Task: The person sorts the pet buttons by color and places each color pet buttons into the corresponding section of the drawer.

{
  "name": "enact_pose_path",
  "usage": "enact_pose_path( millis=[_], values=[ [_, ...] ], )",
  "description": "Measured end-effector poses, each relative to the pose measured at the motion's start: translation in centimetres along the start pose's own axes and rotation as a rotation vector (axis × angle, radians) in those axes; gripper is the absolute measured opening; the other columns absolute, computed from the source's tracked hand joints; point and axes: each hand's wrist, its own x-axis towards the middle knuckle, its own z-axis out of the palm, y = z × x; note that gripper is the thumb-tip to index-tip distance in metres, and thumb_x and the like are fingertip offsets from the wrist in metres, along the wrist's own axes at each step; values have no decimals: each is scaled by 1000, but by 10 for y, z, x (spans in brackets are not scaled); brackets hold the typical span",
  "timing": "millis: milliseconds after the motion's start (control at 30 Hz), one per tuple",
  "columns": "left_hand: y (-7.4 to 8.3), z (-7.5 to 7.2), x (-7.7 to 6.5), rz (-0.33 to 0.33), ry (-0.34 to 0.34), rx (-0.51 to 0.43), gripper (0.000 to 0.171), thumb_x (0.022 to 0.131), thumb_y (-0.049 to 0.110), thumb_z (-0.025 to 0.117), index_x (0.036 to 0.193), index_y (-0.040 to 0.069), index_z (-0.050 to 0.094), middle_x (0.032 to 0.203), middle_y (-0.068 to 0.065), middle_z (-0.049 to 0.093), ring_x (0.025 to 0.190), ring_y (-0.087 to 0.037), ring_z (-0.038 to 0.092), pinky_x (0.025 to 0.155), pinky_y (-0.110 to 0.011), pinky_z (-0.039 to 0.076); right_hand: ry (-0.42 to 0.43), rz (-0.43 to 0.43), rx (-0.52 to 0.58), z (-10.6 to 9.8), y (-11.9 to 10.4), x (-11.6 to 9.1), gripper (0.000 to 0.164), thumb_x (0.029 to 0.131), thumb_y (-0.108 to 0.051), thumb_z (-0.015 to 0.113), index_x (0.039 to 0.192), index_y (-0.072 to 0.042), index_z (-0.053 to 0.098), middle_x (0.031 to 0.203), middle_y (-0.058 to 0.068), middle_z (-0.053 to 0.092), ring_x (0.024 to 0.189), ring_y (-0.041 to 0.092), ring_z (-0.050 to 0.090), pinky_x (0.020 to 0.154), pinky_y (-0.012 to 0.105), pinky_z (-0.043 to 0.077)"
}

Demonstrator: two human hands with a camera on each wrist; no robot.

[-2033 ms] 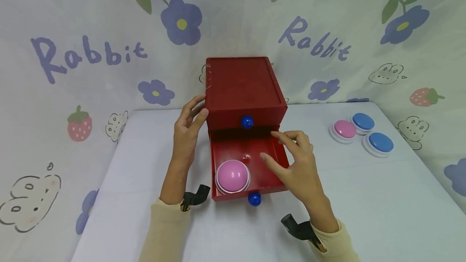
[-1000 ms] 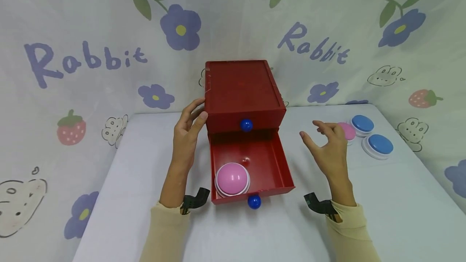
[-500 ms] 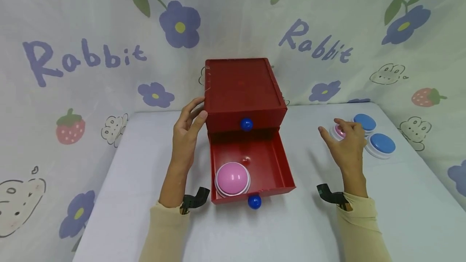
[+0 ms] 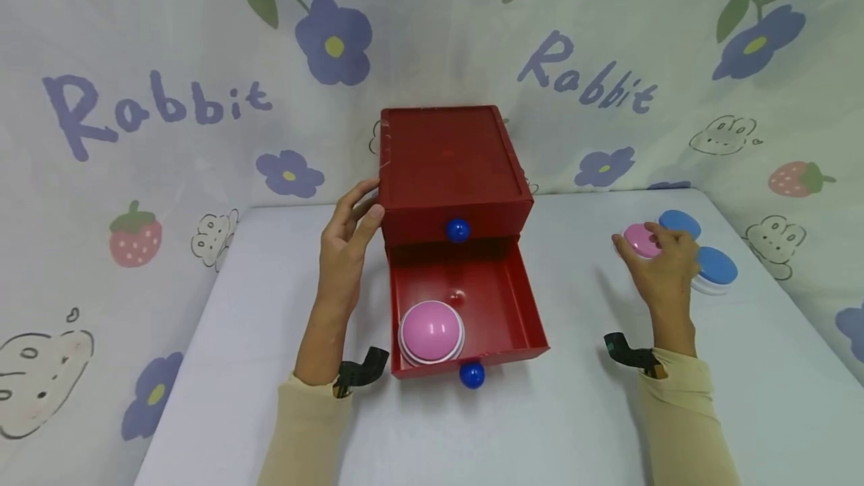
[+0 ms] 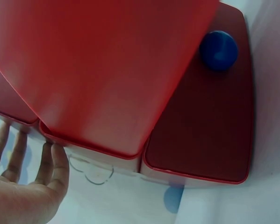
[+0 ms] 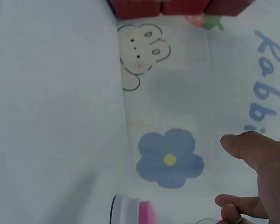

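Note:
My left hand [image 4: 342, 257] rests against the left side of a red drawer cabinet [image 4: 448, 156], fingers and thumb at its edge; the left wrist view also shows these fingers [image 5: 59, 168] at the cabinet's side. The middle drawer [image 4: 499, 313] is pulled out, and a large pink dome button [image 4: 430, 330] on a white base sits in its front left corner. My right hand [image 4: 664, 276] is over a smaller pink dome button [image 4: 641, 240] on the table, thumb and fingers spread apart. In the right wrist view that button [image 6: 147, 213] lies apart from the fingers.
Two blue dome buttons [image 4: 680, 223] with white bases stand beside the smaller pink one, partly behind my right hand. A blue knob [image 4: 472, 375] sticks out from the drawer front. A patterned cloth [image 4: 432, 36] hangs behind the white table [image 4: 574, 426].
My right hand has moved from over the open drawer rightward to the smaller pink button. My left hand stays at the cabinet, and the large pink button still lies in the drawer.

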Motion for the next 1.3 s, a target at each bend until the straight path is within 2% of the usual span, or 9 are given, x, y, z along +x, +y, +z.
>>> enact_pose_path(
  millis=[267, 533, 733, 900, 1300],
  values=[
    [0, 2, -1, 2, 6, -7, 44, 100, 23, 61, 144, 17, 55, 144, -8, 51, 134, -28, 44, 111, -39, 40, -21, 81, -5, -6, 22, 11, 76, 91, -51, 67, 146, -2, 48, 137, 25, 37, 128, 46, 27, 89, 55, 34],
    [0, 2, -2, 0, 2, -4, 45, 100, 23, 60, 145, 16, 54, 145, -6, 50, 135, -29, 43, 110, -40, 40, -38, 108, -19, -1, 40, 18, 80, 92, -51, 66, 148, 1, 44, 140, 29, 34, 133, 45, 23, 97, 61, 28],
    [0, 2, -3, -5, -2, 5, 46, 100, 24, 61, 145, 18, 54, 145, -5, 49, 135, -26, 43, 111, -41, 39, -76, 178, -45, 6, 50, 22, 85, 92, -53, 63, 150, 3, 38, 144, 30, 26, 136, 45, 17, 98, 64, 31],
    [0, 2, -3, -6, -1, 14, 46, 100, 26, 61, 145, 19, 53, 145, -5, 49, 135, -26, 44, 111, -42, 39, -54, 172, -64, 10, 54, 23, 87, 91, -53, 65, 149, 6, 37, 140, 31, 25, 133, 45, 17, 98, 63, 27],
    [0, 3, -3, -1, 5, 12, 45, 100, 25, 60, 145, 18, 54, 144, -6, 51, 135, -29, 43, 111, -42, 39, -49, 163, -119, 18, 64, 30, 92, 91, -49, 67, 154, 5, 28, 138, 37, 24, 135, 48, 16, 105, 68, 16]
  ],
)
